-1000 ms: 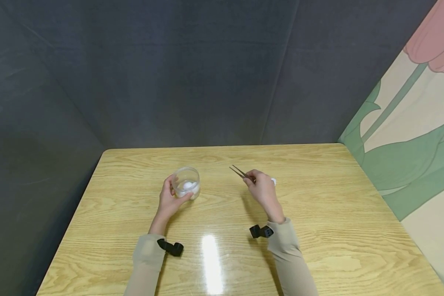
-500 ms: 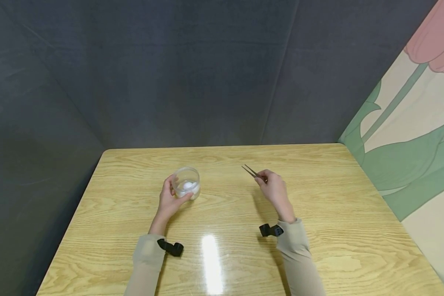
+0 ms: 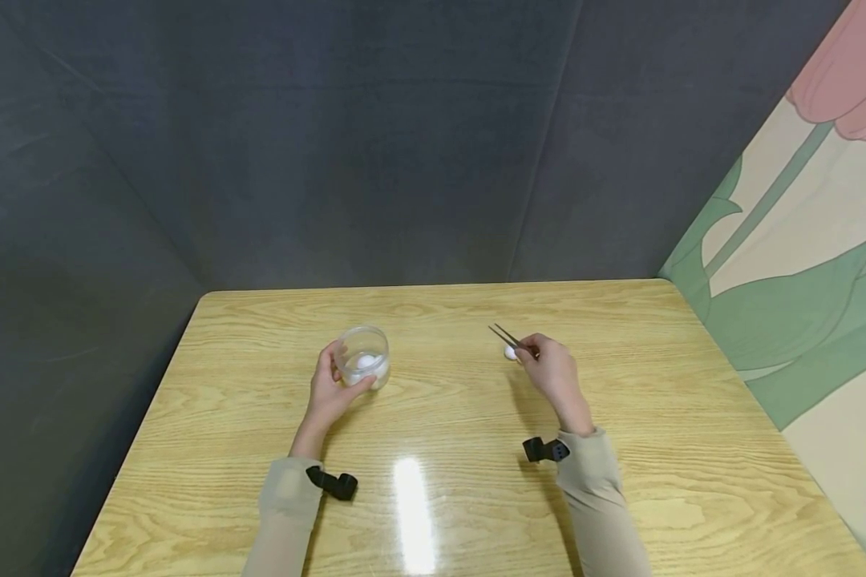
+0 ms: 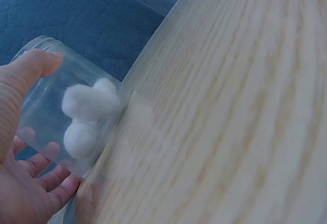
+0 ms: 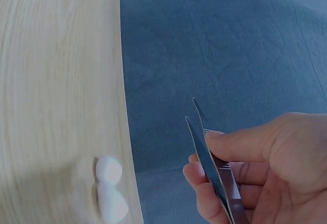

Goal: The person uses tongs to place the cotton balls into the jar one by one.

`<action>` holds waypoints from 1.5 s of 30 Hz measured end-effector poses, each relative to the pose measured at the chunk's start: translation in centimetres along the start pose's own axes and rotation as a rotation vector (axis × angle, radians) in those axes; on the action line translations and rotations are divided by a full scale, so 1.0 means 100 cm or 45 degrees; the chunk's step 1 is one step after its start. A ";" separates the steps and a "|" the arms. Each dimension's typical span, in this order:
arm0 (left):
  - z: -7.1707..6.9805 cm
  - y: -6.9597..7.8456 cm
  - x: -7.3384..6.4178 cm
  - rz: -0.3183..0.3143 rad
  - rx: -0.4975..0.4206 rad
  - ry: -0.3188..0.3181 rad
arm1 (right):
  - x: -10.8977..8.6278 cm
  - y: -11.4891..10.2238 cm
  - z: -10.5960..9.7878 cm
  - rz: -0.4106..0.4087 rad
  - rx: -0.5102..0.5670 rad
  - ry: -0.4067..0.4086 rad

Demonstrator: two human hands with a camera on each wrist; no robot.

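My left hand (image 3: 332, 394) grips a clear round jar (image 3: 363, 344) from its left side, thumb across the near side. Inside lie several white cotton balls (image 4: 89, 104), at the bottom of the jar. In my right hand (image 3: 552, 373) I pinch a pair of metal tweezers (image 5: 212, 170) between thumb and fingers. The tweezers' tips stand apart with nothing between them, pointing away and to the left in the head view. Two white cotton balls (image 5: 110, 188) lie on the table close by my right hand; in the head view it partly hides them.
The wooden table (image 3: 433, 417) ends at a dark cloth backdrop (image 3: 375, 160) behind. A floral curtain (image 3: 801, 320) hangs along the right side. Each wrist wears a small black camera (image 3: 544, 449) over a beige sleeve (image 3: 592, 465).
My right hand has moved to the right with the tweezers, and a cotton ball now shows to the left of its fingers. My left hand and the jar have stayed still.
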State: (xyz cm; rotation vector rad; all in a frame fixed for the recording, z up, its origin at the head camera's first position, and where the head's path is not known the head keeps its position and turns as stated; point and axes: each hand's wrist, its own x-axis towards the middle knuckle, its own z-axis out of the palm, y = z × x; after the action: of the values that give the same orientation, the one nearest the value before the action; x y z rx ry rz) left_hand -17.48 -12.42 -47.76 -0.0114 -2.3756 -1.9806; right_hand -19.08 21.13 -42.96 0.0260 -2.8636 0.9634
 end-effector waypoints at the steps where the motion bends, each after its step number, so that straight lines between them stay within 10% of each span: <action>1: 0.000 0.000 0.000 -0.001 0.002 0.002 | 0.000 0.002 0.000 0.011 -0.004 -0.006; 45: 0.000 -0.002 0.000 0.020 -0.014 0.006 | -0.013 0.054 -0.024 0.210 -0.251 -0.212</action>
State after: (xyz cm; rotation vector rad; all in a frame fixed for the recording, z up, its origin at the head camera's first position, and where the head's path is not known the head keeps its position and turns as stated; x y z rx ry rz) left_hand -17.49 -12.40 -47.93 -0.0253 -2.3542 -1.9846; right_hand -17.81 26.90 -44.47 -0.1582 -3.1428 0.7305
